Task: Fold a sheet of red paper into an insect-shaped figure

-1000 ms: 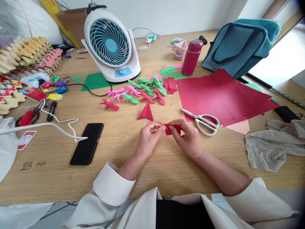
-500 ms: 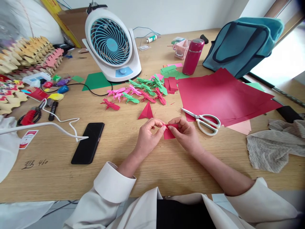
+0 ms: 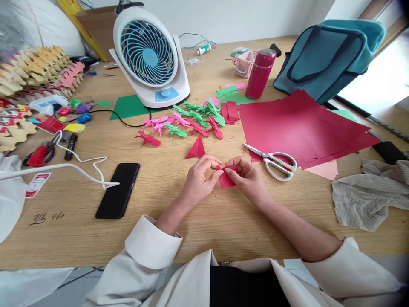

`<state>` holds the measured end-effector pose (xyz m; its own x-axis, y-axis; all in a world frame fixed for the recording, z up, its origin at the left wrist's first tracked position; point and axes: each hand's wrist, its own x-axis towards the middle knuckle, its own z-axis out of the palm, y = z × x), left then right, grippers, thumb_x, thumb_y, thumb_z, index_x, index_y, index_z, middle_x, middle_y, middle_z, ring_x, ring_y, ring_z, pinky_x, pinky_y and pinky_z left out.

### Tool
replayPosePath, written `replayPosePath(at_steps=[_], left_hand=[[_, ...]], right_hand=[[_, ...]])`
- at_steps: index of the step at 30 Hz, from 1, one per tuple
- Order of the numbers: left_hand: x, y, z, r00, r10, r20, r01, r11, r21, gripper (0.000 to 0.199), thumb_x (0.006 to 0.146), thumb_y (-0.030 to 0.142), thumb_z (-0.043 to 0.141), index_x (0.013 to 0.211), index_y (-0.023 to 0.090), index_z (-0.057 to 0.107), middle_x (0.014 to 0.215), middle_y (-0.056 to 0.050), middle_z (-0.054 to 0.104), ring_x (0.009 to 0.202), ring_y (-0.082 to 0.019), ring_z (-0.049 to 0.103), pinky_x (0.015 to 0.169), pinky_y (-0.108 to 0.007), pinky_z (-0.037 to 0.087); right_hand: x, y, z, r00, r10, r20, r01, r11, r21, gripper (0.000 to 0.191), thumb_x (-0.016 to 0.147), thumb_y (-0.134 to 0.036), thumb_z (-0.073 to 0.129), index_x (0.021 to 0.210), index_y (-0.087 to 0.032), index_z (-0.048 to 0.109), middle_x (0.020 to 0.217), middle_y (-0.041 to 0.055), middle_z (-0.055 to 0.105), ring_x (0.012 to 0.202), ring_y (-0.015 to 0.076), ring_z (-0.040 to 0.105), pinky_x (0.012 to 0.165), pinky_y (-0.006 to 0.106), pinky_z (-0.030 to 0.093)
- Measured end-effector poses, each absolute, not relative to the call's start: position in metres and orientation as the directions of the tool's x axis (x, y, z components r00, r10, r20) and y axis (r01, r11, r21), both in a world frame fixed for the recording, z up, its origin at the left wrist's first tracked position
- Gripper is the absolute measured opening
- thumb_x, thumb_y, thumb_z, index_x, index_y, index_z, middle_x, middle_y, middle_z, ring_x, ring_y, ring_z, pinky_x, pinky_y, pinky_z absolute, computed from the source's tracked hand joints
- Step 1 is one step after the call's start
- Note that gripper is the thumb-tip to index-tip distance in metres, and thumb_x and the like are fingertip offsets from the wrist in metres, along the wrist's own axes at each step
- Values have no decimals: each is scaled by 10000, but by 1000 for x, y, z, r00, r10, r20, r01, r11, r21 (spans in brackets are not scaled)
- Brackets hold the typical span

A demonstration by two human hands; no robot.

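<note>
Between my two hands is a small piece of red paper (image 3: pixel 226 181), its lower part hanging below the fingers. My left hand (image 3: pixel 202 178) pinches its upper left corner between thumb and fingertips. At the upper edge, my right hand (image 3: pixel 246 178) grips it the same way, and the fingers cover part of the paper. Just beyond my left hand stands a folded red paper triangle (image 3: pixel 195 147). White-handled scissors (image 3: pixel 275 163) lie to the right of my right hand. Farther back is a cluster of folded paper figures (image 3: pixel 191 119) in green, pink and red.
Large red paper sheets (image 3: pixel 297 128) cover the table at right, near a teal bag (image 3: pixel 326 59) and a magenta flask (image 3: pixel 260 74). A white fan (image 3: pixel 150 55) stands at the back. On the left lies a phone (image 3: pixel 117 191) with a white cable. A crumpled cloth (image 3: pixel 367 200) is at far right.
The red paper tilts slightly between my fingers, its lower edge now a bit lower at the left. Both hands stay in nearly the same place, and the view has shifted slightly.
</note>
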<state>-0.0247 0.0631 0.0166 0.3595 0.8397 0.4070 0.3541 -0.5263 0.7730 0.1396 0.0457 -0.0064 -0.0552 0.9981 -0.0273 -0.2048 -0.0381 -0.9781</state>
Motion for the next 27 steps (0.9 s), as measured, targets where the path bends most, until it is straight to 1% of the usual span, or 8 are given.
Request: replayPosePath(at_steps=[2,4,8,12,15,18,23,27], left_hand=[[-24,63,16,343,851,398,364,-511,779,86,876,166,622,795,184,598,1000,-57,675,991,-174,626,891,-304,465],[-24,62,16,310,871,381,367,-479,797,91,870,173,627,783,181,604,966,-53,678,955,-171,626,838,-290,463],[-21,59,16,245,918,312,340,-383,859,126,876,208,610,754,180,600,781,-13,633,744,-137,580,684,-261,432],[-19,57,15,191,939,285,277,-330,902,139,882,230,593,753,177,596,772,-11,608,730,-131,563,679,-252,440],[-17,56,13,173,951,255,242,-292,925,95,865,240,617,795,177,612,779,-9,609,710,-125,564,665,-246,450],[-16,54,13,161,954,252,242,-286,927,91,846,240,643,788,178,608,783,-8,607,707,-122,567,648,-239,453],[-14,51,14,125,945,304,294,-328,898,131,848,176,607,719,178,587,789,-14,619,726,-122,578,630,-238,445],[-12,49,16,114,931,347,403,-362,840,99,819,161,639,724,174,617,870,-28,658,700,-110,569,625,-248,440]], right_hand=[[140,45,-7,-47,999,-21,-193,-29,-981,356,732,-469,775,886,-199,603,733,-19,622,598,94,527,534,225,404],[141,45,-8,-36,999,5,-170,-1,-985,324,761,-447,756,900,-198,605,749,-18,617,615,95,528,544,226,404],[141,44,-9,-23,999,36,-137,33,-990,285,790,-423,734,914,-200,609,763,-18,602,630,95,520,548,226,402],[140,43,-7,-3,1000,17,-174,16,-985,296,771,-428,749,895,-205,598,757,-18,605,627,96,518,542,220,409],[139,42,-6,12,1000,26,-160,28,-987,280,776,-422,743,889,-214,593,758,-14,610,629,104,522,540,227,416],[137,41,-6,22,996,81,-91,83,-992,224,806,-395,717,878,-220,598,773,-4,614,663,118,536,550,236,421],[136,37,-8,45,991,125,-14,126,-992,161,837,-352,682,878,-226,592,794,0,629,694,135,569,586,256,445],[137,32,-9,54,973,222,203,207,-957,69,877,-281,629,907,-221,613,798,-2,648,640,118,546,580,260,417]])
